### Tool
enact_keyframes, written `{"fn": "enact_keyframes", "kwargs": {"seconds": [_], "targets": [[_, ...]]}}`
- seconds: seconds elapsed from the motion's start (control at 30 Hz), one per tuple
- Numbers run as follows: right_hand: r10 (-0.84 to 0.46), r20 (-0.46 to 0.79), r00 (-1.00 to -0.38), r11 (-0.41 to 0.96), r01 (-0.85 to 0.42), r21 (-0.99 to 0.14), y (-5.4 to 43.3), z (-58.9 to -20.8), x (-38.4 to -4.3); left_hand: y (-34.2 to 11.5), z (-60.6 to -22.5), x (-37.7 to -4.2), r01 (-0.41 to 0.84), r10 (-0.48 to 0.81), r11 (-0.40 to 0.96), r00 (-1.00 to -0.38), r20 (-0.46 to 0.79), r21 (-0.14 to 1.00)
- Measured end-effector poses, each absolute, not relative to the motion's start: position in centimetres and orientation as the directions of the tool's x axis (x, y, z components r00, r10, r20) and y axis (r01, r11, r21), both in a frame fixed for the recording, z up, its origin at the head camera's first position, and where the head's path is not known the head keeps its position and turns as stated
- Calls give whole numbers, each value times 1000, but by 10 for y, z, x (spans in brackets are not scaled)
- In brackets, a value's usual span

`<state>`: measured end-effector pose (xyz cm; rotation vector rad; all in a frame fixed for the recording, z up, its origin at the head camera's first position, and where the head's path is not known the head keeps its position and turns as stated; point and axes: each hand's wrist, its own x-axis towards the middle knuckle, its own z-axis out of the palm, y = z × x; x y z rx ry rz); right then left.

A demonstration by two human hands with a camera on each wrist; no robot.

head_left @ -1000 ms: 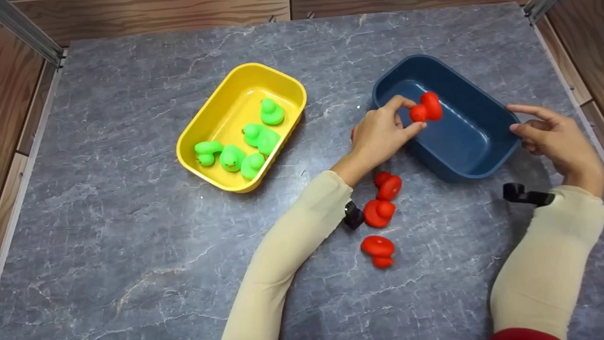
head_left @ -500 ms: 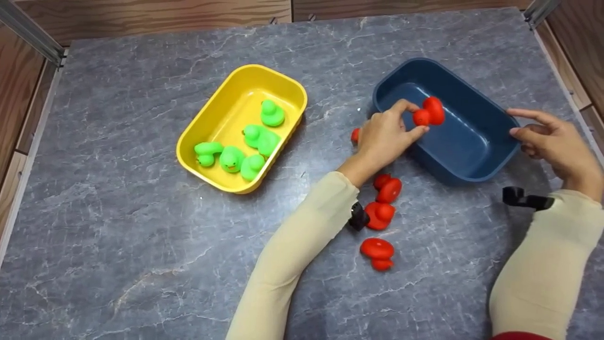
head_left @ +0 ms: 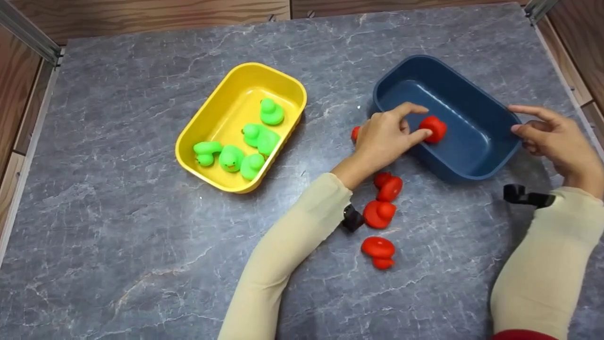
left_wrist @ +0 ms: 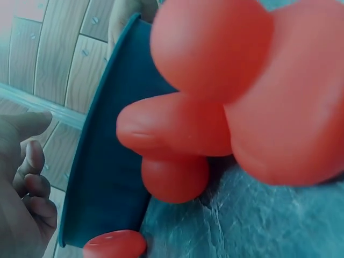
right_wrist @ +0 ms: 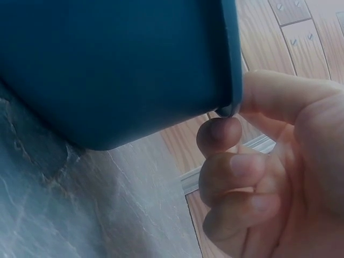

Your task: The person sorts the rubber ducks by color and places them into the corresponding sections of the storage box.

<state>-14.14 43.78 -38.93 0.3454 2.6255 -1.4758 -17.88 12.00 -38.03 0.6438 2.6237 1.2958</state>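
As the head view shows, the left hand point(head_left: 384, 134) has just parted its index finger and thumb: the red duck point(head_left: 435, 128) pinched there half a second ago is now loose, lower down, within the outline of the blue tub point(head_left: 472, 132) and beside the thumb tip. Whether it has landed is hard to tell, but its placing seems all but finished. Three more red ducks point(head_left: 380, 214) lie on the tabletop point(head_left: 141, 226), nearer the person than the left hand, and a part-hidden red shape point(head_left: 355, 133), probably another duck, peeks out just left of that hand; these look yet to be handled. The right hand point(head_left: 559, 134) holds the tub's rim with index finger and thumb, apart from the left hand. Well to the left of both hands, a yellow tub point(head_left: 236, 108) contains five green ducks point(head_left: 231, 158).

From the left wrist, red ducks loom large in front of the blue tub's outer wall; the left hand, at the edge, grips nothing visible.

From the right wrist, that hand meets the tub's rim, its other fingers curled below.

No brand, label or writing is readable in any view.
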Motion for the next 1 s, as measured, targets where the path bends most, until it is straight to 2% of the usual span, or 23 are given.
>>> {"fn": "enact_keyframes", "kwargs": {"seconds": [0.47, 0.7, 1.0], "targets": [[156, -191, -969, 501, 244, -831, 439, -392, -143, 92, -383, -155, 413, 555, 338, -813, 176, 846], [161, -189, -969, 503, 245, -829, 439, -393, -143, 80, -385, -143, 403, 595, 273, -784, 176, 873], [140, -165, -976, 500, 214, -839, 438, -392, -143, 64, -392, -131, 382, 622, 256, -768, 151, 888]]}}
